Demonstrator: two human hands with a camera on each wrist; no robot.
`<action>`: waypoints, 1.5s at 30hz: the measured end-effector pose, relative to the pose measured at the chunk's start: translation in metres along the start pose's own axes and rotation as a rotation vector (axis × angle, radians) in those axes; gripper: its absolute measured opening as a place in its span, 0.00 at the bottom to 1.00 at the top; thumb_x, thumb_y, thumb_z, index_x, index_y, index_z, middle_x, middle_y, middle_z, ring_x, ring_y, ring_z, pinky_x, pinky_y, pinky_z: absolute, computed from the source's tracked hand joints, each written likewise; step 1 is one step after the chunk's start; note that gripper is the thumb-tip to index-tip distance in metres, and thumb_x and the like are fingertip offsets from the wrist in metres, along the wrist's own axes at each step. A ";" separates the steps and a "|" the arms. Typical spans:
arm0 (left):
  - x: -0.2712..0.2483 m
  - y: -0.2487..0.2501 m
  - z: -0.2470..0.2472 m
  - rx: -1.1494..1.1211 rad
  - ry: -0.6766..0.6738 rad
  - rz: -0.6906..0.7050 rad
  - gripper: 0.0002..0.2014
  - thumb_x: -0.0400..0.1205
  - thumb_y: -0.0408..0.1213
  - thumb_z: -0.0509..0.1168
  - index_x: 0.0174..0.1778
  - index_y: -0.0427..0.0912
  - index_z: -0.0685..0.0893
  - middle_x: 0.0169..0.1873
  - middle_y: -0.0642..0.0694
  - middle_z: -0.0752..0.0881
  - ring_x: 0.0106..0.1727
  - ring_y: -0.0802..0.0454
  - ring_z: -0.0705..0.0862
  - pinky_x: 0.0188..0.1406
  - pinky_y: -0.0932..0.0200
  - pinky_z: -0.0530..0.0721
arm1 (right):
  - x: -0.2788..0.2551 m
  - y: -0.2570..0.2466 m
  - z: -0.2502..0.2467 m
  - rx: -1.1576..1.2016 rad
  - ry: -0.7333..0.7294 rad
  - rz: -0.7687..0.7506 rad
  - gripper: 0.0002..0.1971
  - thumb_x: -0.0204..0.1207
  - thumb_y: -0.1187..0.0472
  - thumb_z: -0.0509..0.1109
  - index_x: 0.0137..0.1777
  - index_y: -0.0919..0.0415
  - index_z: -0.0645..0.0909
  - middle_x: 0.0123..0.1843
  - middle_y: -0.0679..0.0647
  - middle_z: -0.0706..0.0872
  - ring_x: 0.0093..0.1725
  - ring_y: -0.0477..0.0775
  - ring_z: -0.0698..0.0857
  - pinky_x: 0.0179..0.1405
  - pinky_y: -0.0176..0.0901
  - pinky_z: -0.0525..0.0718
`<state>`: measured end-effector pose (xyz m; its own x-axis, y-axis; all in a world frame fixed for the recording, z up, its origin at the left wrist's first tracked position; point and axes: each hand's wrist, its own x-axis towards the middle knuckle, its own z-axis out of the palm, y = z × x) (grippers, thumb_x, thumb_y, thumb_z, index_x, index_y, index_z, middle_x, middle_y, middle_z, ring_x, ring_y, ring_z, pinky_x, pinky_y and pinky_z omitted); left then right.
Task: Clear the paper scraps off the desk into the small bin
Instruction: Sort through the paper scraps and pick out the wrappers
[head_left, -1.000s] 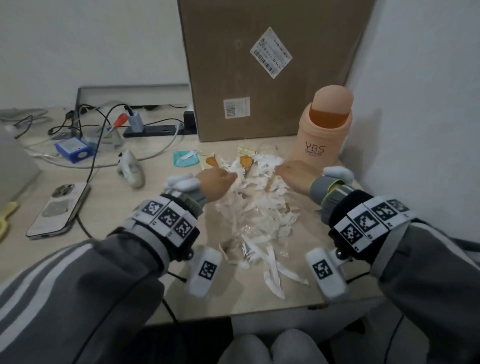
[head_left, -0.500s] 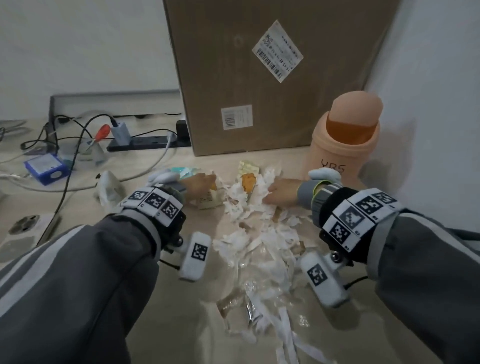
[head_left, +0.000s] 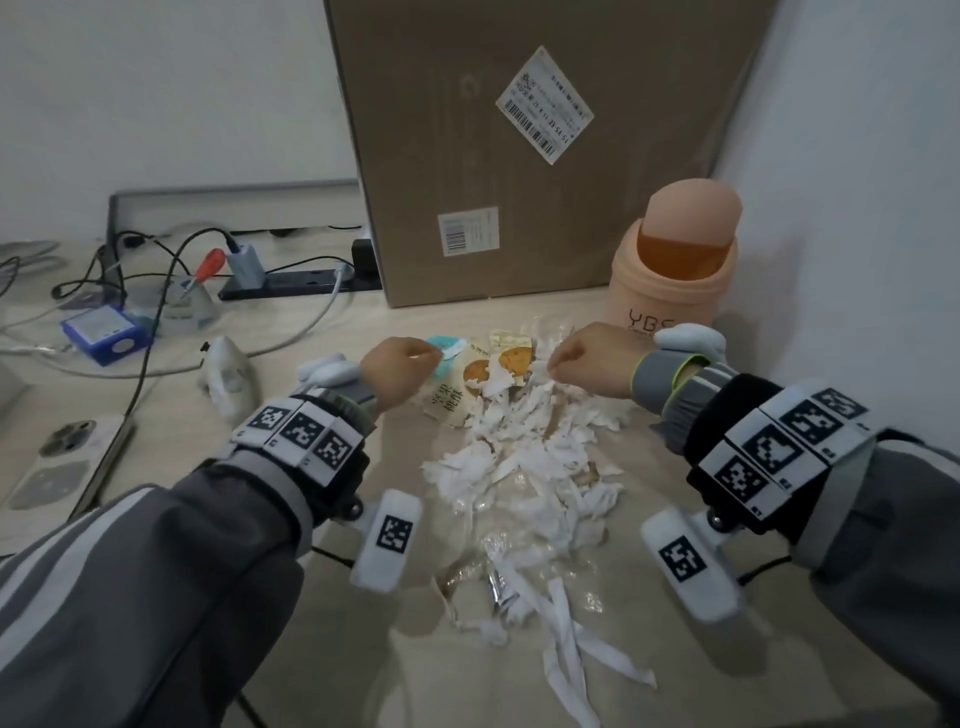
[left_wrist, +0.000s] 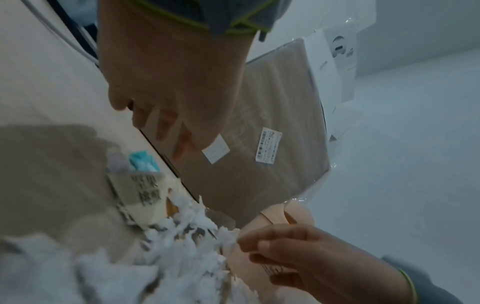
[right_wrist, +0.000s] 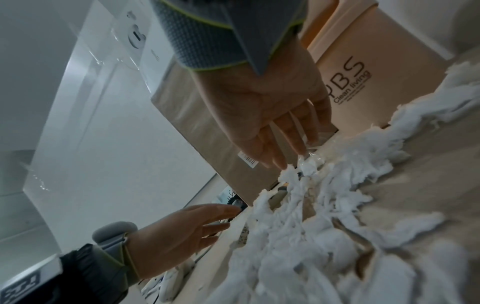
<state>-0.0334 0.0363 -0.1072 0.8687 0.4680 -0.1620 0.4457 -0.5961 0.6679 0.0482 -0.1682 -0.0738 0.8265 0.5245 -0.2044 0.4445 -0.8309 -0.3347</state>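
A heap of torn white paper scraps (head_left: 524, 467) runs down the middle of the desk, with snack wrappers (head_left: 457, 395) and a teal wrapper (head_left: 444, 348) at its far end. The small peach bin (head_left: 670, 270) with a swing lid stands at the far right, beside the wall. My left hand (head_left: 395, 374) hovers at the far left of the heap by the teal wrapper (left_wrist: 141, 162); its fingers (right_wrist: 207, 214) are straight and hold nothing. My right hand (head_left: 587, 364) is at the far right of the heap, just in front of the bin (right_wrist: 376, 72), with straight fingertips (right_wrist: 301, 152) touching the scraps (right_wrist: 311, 236).
A tall cardboard box (head_left: 519, 156) stands right behind the heap. To the left lie a power strip (head_left: 291, 286) with cables, a blue box (head_left: 101, 335), a white object (head_left: 228, 374) and a phone (head_left: 62, 457). The wall closes the right side.
Both hands have reached forward from the middle of the heap to its far end, by the wrappers and the bin. My head has leaned in closer.
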 end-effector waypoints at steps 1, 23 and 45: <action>0.001 -0.009 -0.004 0.009 0.052 -0.023 0.17 0.90 0.38 0.58 0.72 0.41 0.84 0.72 0.42 0.83 0.63 0.44 0.82 0.57 0.57 0.75 | -0.003 0.001 0.002 -0.010 0.021 0.016 0.15 0.79 0.56 0.63 0.62 0.57 0.84 0.66 0.54 0.84 0.63 0.58 0.82 0.52 0.40 0.77; -0.082 -0.011 0.029 -0.143 -0.142 0.019 0.10 0.91 0.37 0.56 0.45 0.47 0.79 0.43 0.50 0.78 0.44 0.54 0.77 0.42 0.63 0.74 | -0.056 0.001 0.036 0.162 -0.064 0.023 0.20 0.82 0.56 0.58 0.74 0.53 0.73 0.71 0.56 0.78 0.47 0.53 0.83 0.36 0.37 0.77; 0.007 -0.005 0.031 0.022 0.078 -0.100 0.03 0.79 0.31 0.69 0.44 0.44 0.85 0.41 0.47 0.85 0.44 0.49 0.81 0.48 0.55 0.81 | -0.010 -0.006 0.043 -0.240 -0.398 -0.193 0.27 0.85 0.48 0.50 0.83 0.54 0.54 0.85 0.52 0.52 0.84 0.54 0.54 0.80 0.47 0.54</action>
<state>-0.0227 0.0217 -0.1343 0.8009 0.5744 -0.1693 0.5344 -0.5579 0.6349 0.0229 -0.1606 -0.1092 0.5462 0.6643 -0.5103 0.6818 -0.7065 -0.1898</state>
